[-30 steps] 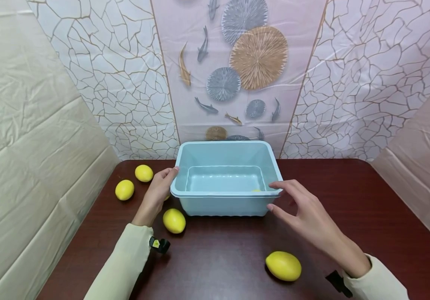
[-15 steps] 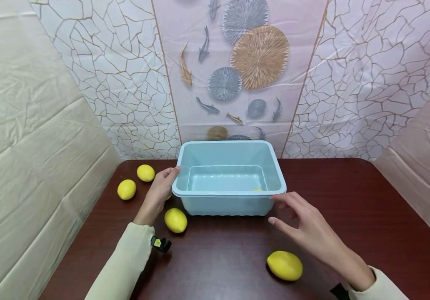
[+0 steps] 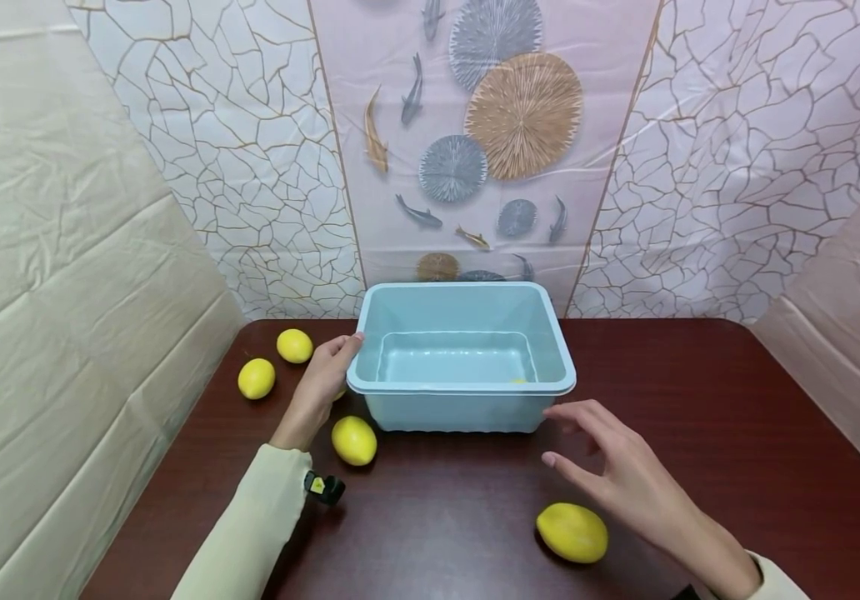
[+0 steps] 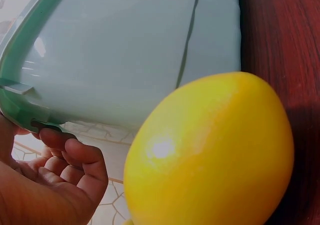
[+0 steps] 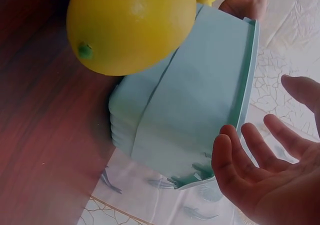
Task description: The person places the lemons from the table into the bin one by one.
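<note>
A light blue plastic tub [image 3: 467, 408] stands at the back middle of the table. My left hand [image 3: 319, 379] grips its left rim, thumb on top; in the left wrist view the fingers [image 4: 82, 152] curl under the rim. My right hand [image 3: 625, 467] hovers off the tub's front right corner, fingers spread and holding nothing. Closest to that hand is a yellow lemon [image 3: 572, 532] on the table, below its thumb. Another lemon [image 3: 354, 440] lies by the tub's front left corner, looming large in the left wrist view. A small yellow patch [image 3: 519, 381] shows inside the tub.
Two lemons [image 3: 257, 379] lie at the back left of the table [image 3: 445, 517], and one more is mostly hidden behind my left hand. Patterned cloth [image 3: 265, 167] hangs behind the tub, with plain cloth walls at both sides.
My right hand has come away from the tub's right front rim, moving down and toward me. The left hand keeps its hold on the left rim.
</note>
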